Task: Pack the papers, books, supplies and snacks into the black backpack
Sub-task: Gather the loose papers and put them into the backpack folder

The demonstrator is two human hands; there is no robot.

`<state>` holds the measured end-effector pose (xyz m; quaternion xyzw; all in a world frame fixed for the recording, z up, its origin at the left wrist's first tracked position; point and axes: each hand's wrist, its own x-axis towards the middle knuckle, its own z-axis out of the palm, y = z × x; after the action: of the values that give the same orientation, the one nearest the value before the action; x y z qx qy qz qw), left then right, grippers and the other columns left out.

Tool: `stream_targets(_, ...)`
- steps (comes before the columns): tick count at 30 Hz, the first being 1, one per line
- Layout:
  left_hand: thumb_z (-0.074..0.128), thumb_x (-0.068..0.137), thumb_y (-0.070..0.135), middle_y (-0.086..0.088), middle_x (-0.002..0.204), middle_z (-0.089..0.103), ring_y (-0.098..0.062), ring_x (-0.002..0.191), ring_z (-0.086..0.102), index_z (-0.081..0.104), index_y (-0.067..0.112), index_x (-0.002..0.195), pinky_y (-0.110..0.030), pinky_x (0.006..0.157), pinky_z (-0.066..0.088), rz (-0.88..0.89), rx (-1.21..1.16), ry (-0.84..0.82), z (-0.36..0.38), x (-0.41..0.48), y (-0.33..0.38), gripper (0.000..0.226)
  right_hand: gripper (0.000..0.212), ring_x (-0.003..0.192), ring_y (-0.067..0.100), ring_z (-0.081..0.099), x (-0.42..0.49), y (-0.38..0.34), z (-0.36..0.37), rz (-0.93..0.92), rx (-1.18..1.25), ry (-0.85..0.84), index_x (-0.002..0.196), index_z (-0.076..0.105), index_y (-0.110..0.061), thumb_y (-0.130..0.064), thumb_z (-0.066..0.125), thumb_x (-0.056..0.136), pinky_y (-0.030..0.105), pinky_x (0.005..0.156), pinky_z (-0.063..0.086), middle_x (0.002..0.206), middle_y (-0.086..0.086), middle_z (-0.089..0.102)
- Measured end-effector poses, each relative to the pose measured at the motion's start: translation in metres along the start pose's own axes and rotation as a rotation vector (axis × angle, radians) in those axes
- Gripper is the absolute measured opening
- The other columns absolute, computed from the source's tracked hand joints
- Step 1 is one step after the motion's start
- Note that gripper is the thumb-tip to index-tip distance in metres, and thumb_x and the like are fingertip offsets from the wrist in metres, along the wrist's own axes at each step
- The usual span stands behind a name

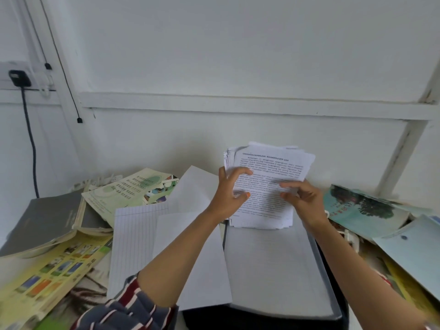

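While the left hand (228,194) and right hand (302,198) both pinch the printed paper stack (269,167), upright at the far middle above a grey folder (273,270), the person seems to be squaring sheets; next it needs sliding into the backpack, not clearly visible.

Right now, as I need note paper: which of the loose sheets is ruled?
The lined sheet, leftmost of them. The sheets beside it are blank, and the stack held by the left hand and right hand carries printed text.
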<state>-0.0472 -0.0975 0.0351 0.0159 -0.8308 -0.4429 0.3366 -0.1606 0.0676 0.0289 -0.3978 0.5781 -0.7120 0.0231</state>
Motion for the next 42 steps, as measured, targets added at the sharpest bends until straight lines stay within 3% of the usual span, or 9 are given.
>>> stream_targets(4,0.061,0.080,-0.009,0.006,0.120,0.027,-0.006,0.122,0.026,0.043,0.037,0.107,0.002,0.093,0.030,-0.062,0.052,-0.052,0.003,-0.006,-0.008,0.057,0.064,0.106,0.001,0.058,-0.002,0.004,-0.001,0.041,-0.087,-0.034,0.076,0.074,-0.040,0.022,0.061,0.072,0.012,0.083,0.047,0.102,-0.019,0.068)
stream_targets(8,0.050,0.078,-0.018,0.004,0.118,0.030,-0.011,0.121,0.031,0.046,0.035,0.107,-0.028,0.104,0.041,-0.099,0.033,-0.059,0.002,-0.008,-0.001,0.061,0.065,0.097,-0.010,0.058,0.001,-0.002,0.002,0.056,-0.177,-0.081,0.078,0.073,-0.045,0.019,0.061,0.076,0.006,0.081,0.045,0.093,-0.029,0.068)
stream_targets(12,0.047,0.077,-0.020,-0.003,0.119,0.031,-0.016,0.114,0.038,0.044,0.033,0.119,-0.010,0.076,0.046,-0.129,0.000,-0.040,-0.018,-0.003,0.023,0.068,0.052,0.101,-0.008,0.057,0.011,-0.027,0.011,0.025,-0.175,-0.111,0.092,0.071,-0.029,0.019,0.061,0.075,0.007,0.082,0.045,0.102,-0.022,0.067)
stream_targets(15,0.050,0.080,-0.014,-0.005,0.128,0.030,-0.016,0.104,0.044,0.039,0.038,0.131,-0.015,0.065,0.047,-0.263,-0.049,-0.093,-0.049,-0.005,0.037,0.073,0.043,0.097,-0.002,0.061,0.016,-0.053,0.030,0.061,-0.079,-0.161,0.102,0.064,-0.015,0.018,0.061,0.075,0.012,0.076,0.050,0.111,-0.009,0.063)
stream_targets(19,0.059,0.085,0.001,-0.002,0.149,0.020,-0.018,0.122,0.036,0.030,0.039,0.140,-0.025,0.090,0.037,-0.524,0.059,-0.310,-0.094,-0.027,0.031,0.073,0.043,0.096,0.018,0.060,0.004,-0.060,0.071,0.325,-0.126,-0.227,0.105,0.060,-0.017,0.015,0.058,0.076,0.022,0.073,0.054,0.115,0.003,0.057)
stream_targets(23,0.061,0.086,0.004,-0.002,0.152,0.020,-0.019,0.124,0.036,0.029,0.032,0.144,-0.024,0.089,0.036,-0.729,0.140,-0.414,-0.112,-0.067,0.015,0.072,0.048,0.098,0.023,0.056,-0.031,-0.038,0.112,0.565,-0.245,-0.284,0.118,0.055,-0.009,0.015,0.055,0.076,0.027,0.076,0.052,0.126,0.011,0.050)
stream_targets(26,0.064,0.085,0.005,-0.007,0.153,0.014,-0.028,0.136,0.028,0.031,0.032,0.142,-0.031,0.107,0.032,-0.781,0.178,-0.416,-0.114,-0.087,0.001,0.072,0.056,0.106,0.022,0.049,-0.054,-0.024,0.129,0.601,-0.460,-0.323,0.129,0.049,-0.012,0.010,0.054,0.077,0.028,0.085,0.044,0.134,0.010,0.045)
stream_targets(31,0.063,0.085,0.002,-0.010,0.150,0.018,-0.028,0.134,0.031,0.036,0.022,0.141,-0.026,0.097,0.035,-0.837,0.170,-0.379,-0.105,-0.104,-0.005,0.066,0.058,0.117,0.025,0.045,-0.073,-0.016,0.140,0.654,-0.638,-0.414,0.134,0.041,-0.015,0.001,0.053,0.080,0.028,0.088,0.039,0.135,0.010,0.043)
stream_targets(42,0.074,0.073,-0.001,-0.005,0.146,0.029,-0.030,0.133,0.028,0.050,0.035,0.128,-0.043,0.108,0.035,-0.864,0.032,-0.134,-0.104,-0.119,-0.014,0.070,0.058,0.111,0.031,0.052,-0.072,-0.013,0.135,0.767,-0.180,-0.198,0.111,0.059,-0.013,0.022,0.053,0.065,0.033,0.085,0.049,0.126,0.015,0.053)
